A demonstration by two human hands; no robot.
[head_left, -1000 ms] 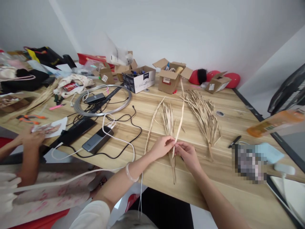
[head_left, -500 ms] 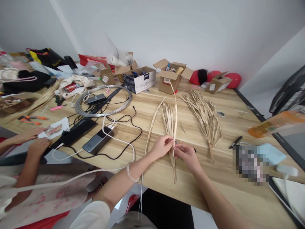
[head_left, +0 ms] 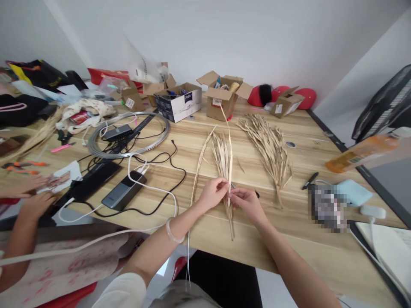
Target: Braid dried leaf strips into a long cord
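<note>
Pinching a long, pale, flat straw strip (head_left: pixel 230 149) between the fingertips of our left hand (head_left: pixel 213 191) and right hand (head_left: pixel 248 204), we hold it over a narrow tan dried-leaf bundle (head_left: pixel 220 155). The thin, curved, textured tan strand (head_left: pixel 196 173) at left looks further along; our strip seems unworked, and a fuller dried-leaf bundle (head_left: pixel 268 149) lies apart, untouched. Our wood-grain table (head_left: pixel 306 246) also carries a coiled silver wire (head_left: pixel 93 143), before a plain white wall (head_left: pixel 224 38).
</note>
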